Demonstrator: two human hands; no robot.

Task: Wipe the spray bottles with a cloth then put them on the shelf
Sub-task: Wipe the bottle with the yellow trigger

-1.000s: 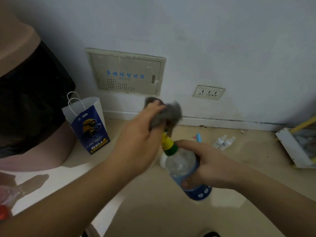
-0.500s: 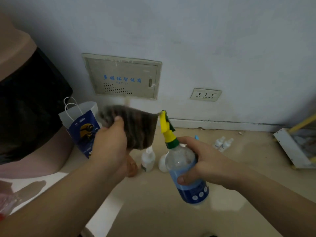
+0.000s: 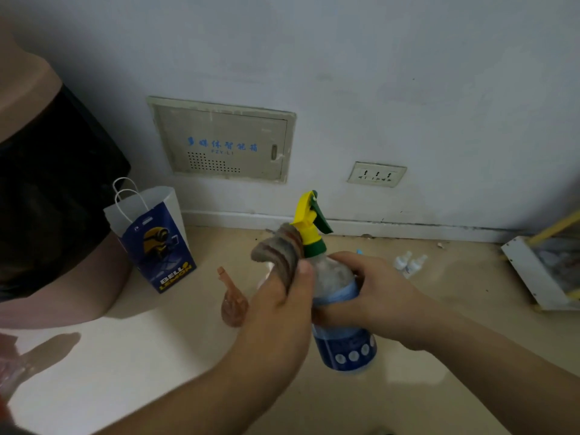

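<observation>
Cloth [image 3: 279, 255], pinched in left grip [image 3: 279, 306], returns to spray bottle [image 3: 342, 340] shoulder just above right grip [image 3: 376, 296] clasping it; wiping continues.

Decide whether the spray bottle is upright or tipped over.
Nearly upright: the spray bottle has its yellow nozzle on top, blue base below, gripped in the right hand.

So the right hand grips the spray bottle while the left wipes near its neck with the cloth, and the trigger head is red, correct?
Not quite. The head view shows the trigger head is yellow, not red. The rest holds: the right hand grips the spray bottle and the left hand presses the cloth near its neck.
</observation>
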